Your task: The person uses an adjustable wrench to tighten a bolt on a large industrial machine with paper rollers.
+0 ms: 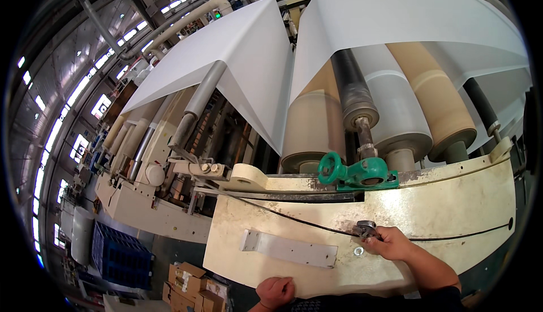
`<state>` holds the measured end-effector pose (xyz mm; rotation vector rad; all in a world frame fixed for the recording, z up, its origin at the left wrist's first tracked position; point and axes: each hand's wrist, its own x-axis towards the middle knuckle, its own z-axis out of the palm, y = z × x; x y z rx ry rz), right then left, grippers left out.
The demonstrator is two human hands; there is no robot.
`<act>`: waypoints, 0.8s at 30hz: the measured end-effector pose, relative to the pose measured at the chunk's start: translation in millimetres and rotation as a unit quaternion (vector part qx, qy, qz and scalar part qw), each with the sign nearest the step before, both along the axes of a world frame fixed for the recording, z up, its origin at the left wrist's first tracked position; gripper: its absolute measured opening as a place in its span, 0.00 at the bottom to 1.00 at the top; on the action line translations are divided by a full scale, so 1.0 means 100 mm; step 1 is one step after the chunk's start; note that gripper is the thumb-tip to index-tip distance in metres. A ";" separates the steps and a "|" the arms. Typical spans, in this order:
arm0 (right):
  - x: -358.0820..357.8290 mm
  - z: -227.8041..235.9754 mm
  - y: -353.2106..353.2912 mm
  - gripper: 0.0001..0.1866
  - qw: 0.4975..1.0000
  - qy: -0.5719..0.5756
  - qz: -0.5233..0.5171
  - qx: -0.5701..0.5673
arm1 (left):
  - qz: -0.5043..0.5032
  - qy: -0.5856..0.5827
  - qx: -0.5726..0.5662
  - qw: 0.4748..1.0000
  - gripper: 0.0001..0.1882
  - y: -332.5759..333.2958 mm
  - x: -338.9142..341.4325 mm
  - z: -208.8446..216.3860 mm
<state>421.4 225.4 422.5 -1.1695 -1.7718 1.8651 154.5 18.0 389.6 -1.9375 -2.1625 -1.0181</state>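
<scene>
My right hand (390,243) is closed round a steel wrench (366,229), whose head points up and left over the cream machine side panel (447,210). A thin black cable (294,218) runs along the panel and passes at the wrench and hand. Just below the wrench lies a small metal ring (358,251), perhaps a nut or washer. My left hand (275,292) is curled into a fist at the panel's near edge, with nothing showing in it. Between the hands and to the left is a pale metal bracket (291,250) on the panel.
A green handwheel bearing block (365,172) stands above the panel. Behind it are a black roller (353,86), large brown and white paper rolls (432,89) and a white paper web (407,18). Cardboard boxes (195,289) and blue crates (121,255) stand on the floor at left.
</scene>
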 end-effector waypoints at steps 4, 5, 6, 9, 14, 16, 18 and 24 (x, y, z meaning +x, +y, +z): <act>0.00 -0.01 0.00 0.13 1.000 0.002 0.010 0.002 | -0.004 0.000 0.004 1.000 0.04 0.00 0.00 0.01; 0.00 -0.02 0.00 0.13 1.000 -0.011 0.016 0.010 | -0.004 0.000 0.005 1.000 0.04 0.00 0.00 0.00; 0.00 -0.02 0.00 0.13 1.000 -0.011 0.016 0.011 | -0.004 0.001 -0.001 1.000 0.03 -0.01 0.00 -0.01; 0.00 0.00 -0.01 0.13 1.000 0.000 0.011 0.003 | -0.007 0.000 -0.004 1.000 0.03 -0.01 0.00 -0.02; -0.01 0.01 -0.01 0.14 0.999 -0.008 0.009 0.037 | -0.007 0.010 -0.052 0.999 0.04 -0.02 -0.03 -0.01; 0.00 0.00 -0.01 0.14 0.999 -0.010 0.007 0.033 | -0.016 0.012 0.038 0.999 0.04 0.11 -0.03 0.12; -0.01 0.01 -0.01 0.14 0.999 -0.009 0.009 0.030 | -0.017 0.013 0.045 0.999 0.04 0.12 -0.03 0.12; 0.00 0.00 -0.02 0.14 0.999 -0.026 0.016 0.039 | -0.008 0.007 0.011 1.000 0.04 -0.01 0.00 -0.04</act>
